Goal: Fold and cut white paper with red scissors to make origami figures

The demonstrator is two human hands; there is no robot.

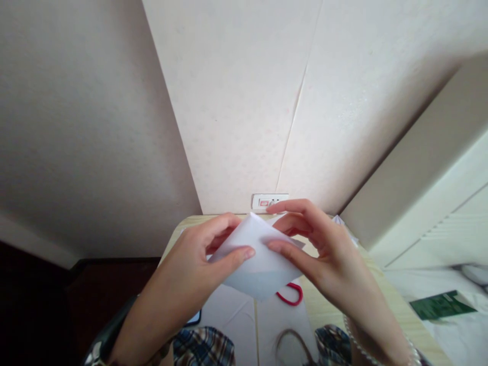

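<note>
A folded sheet of white paper (259, 259), diamond-shaped with its tip upward, is held up above the table between both hands. My left hand (213, 249) pinches its left side, the thumb flat on the near face and the fingers behind. On the right side, my right hand (316, 239) presses its thumb on the near face. Its index finger is raised and the other fingers are behind the paper, partly hidden. Below the paper, the red handle (295, 295) of what look like scissors shows; the rest is covered.
A light wooden table (324, 305) stands against the wall, with white paper sheets (240, 315) on it. The corner of a phone (194, 318) shows by my left forearm. A wall socket (263, 202) is behind the hands. A green packet (442, 305) lies on white cloth at right.
</note>
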